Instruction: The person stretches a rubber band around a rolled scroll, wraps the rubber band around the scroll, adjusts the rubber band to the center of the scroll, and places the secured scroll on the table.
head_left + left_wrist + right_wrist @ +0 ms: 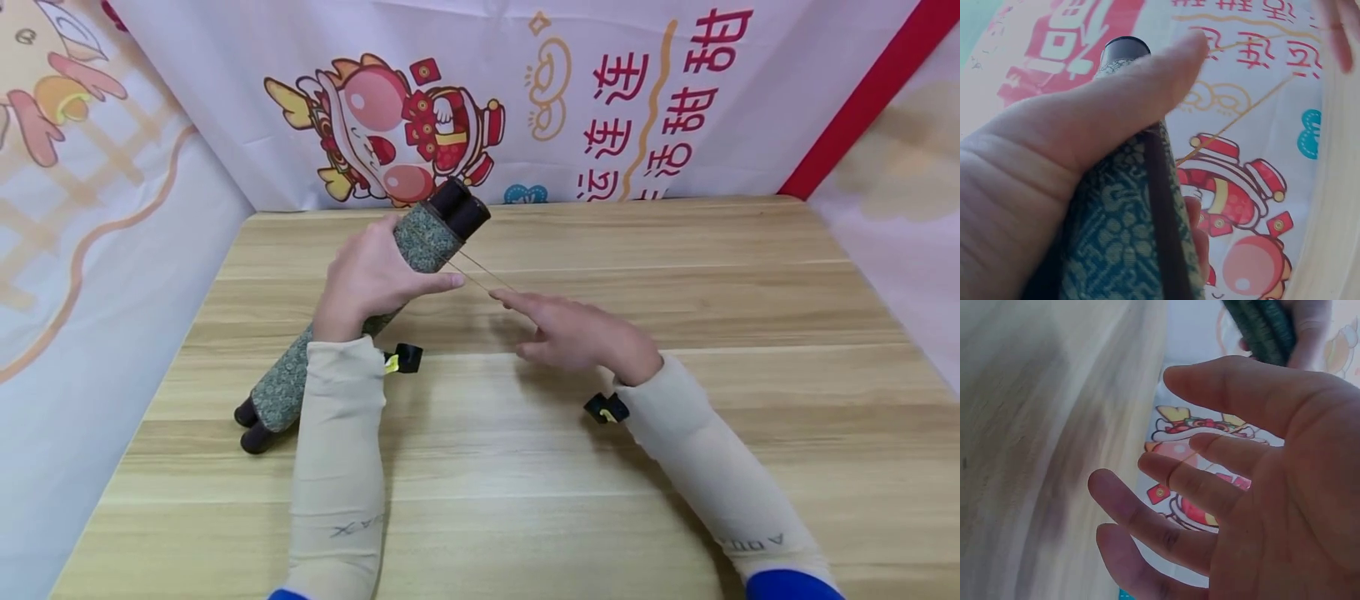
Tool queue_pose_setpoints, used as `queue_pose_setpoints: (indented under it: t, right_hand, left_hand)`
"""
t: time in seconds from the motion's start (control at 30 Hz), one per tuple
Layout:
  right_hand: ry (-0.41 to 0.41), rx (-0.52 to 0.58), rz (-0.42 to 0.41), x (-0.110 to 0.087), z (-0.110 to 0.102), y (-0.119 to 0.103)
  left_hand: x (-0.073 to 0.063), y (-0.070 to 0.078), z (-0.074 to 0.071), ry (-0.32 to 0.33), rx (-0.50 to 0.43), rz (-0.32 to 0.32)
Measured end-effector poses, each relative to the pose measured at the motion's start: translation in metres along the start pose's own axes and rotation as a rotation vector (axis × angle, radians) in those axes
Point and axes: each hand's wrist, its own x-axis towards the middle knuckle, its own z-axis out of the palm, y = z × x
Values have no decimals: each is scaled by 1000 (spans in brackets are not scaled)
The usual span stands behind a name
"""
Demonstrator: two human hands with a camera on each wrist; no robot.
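Note:
A rolled-up scroll (281, 387) in grey-green patterned fabric slants over the table in the head view, dark roller ends (468, 218) showing at its top and bottom. My left hand (367, 279) grips its upper half, thumb laid across the front. From the scroll a thin tan cord (1241, 115) runs out taut in two strands to my right hand (573, 333). There the cord passes round one finger, as the right wrist view shows. The fingers of that hand are spread and loosely bent, with the thumb apart. The left palm hides part of the fabric.
Beneath both hands lies a light wood-grain table (487, 500). Behind it hangs a white printed cloth (247, 100) with a cartoon figure and red characters. Another printed cloth (112, 333) borders the left side.

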Motion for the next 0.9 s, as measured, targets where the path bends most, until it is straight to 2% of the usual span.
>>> queue_pose_setpoints:
  t: [0.17,0.33,0.47,0.57,0.63,0.73,0.8,0.9]
  right_hand:
    - [45,-42,-74,1,3,-9]
    - [222,-189,-189,-9,3,-33]
    - [377,-344,-343,-16,8,-46]
    - [443,-440,-454,-19,14,-54]
    - [459,-469,-483,-21,18,-58]
    - [437,-446,-430,-24,19,-61]
    - [403,-415,-321,-25,17,-60]
    - [361,-415,-109,-27,13,-58]
  left_hand:
    - [2,4,6,17,14,16]
    - [10,5,22,41,60,-5]
    - [16,7,38,43,75,-29]
    - [20,8,49,48,83,-31]
    - [21,8,54,59,91,-22]
    - [21,9,59,78,99,-14]
    - [20,9,61,100,101,-10]
    - [20,7,63,135,101,10]
